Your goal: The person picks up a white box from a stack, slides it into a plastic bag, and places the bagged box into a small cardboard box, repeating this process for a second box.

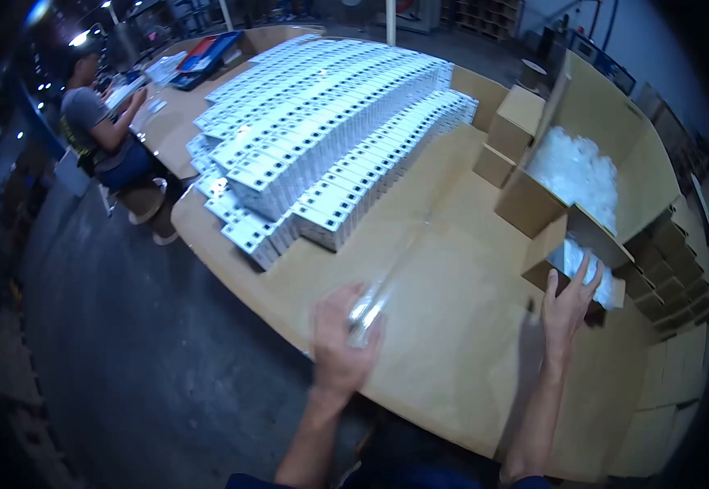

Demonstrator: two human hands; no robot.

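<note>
My left hand [345, 338] is blurred above the near edge of the table, its fingers closed around a shiny clear plastic packet [366, 312]. What is inside the packet cannot be made out. To the right, my right hand [568, 306] lies with fingers apart on clear plastic packets [587, 269] in a small open cardboard box [540, 251]. The thumb is near the box's left side, and part of the box is hidden behind the hand. Behind this box stands a larger open carton [526, 204] holding a heap of clear plastic packets [576, 173].
Rows of white small boxes [322, 122] are stacked across the brown-covered table [444, 326]. Closed cardboard boxes [515, 122] stand at the back right, with more stacked boxes [671, 273] at far right. A co-worker [98, 122] sits at the left near a blue-and-red tray [208, 57].
</note>
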